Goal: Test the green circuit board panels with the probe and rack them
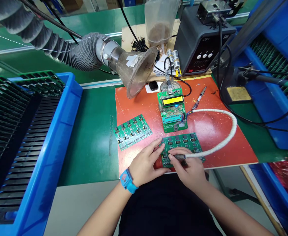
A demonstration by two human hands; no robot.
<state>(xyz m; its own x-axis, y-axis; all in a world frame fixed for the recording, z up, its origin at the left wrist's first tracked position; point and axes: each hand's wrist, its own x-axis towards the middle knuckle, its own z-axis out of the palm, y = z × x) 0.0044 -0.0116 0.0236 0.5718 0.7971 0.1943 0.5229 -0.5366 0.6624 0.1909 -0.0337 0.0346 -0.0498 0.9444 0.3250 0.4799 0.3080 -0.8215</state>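
Observation:
A green circuit board panel [188, 140] with several small digit displays lies at the front edge of the red mat. My left hand [146, 162] grips its left end, fingers along the side and thumb by the lower edge. In my right hand [191, 170] is a dark probe [180, 157], pinched and pointed down at the board's left part; its tip is hidden by my fingers. A white-wrapped cable [228, 131] loops from the probe to a programmer board [160, 113] with a lit yellow screen [172, 100]. Left of that lies a second circuit board panel [133, 131], untouched.
A blue bin [68, 108] with racked boards stands at left. Above the red mat [232, 144] hangs a fume extractor funnel [139, 72]. A soldering station [202, 42], a pen [199, 98] and a watch-like black device [153, 86] sit farther back. More blue bins [269, 108] are at right.

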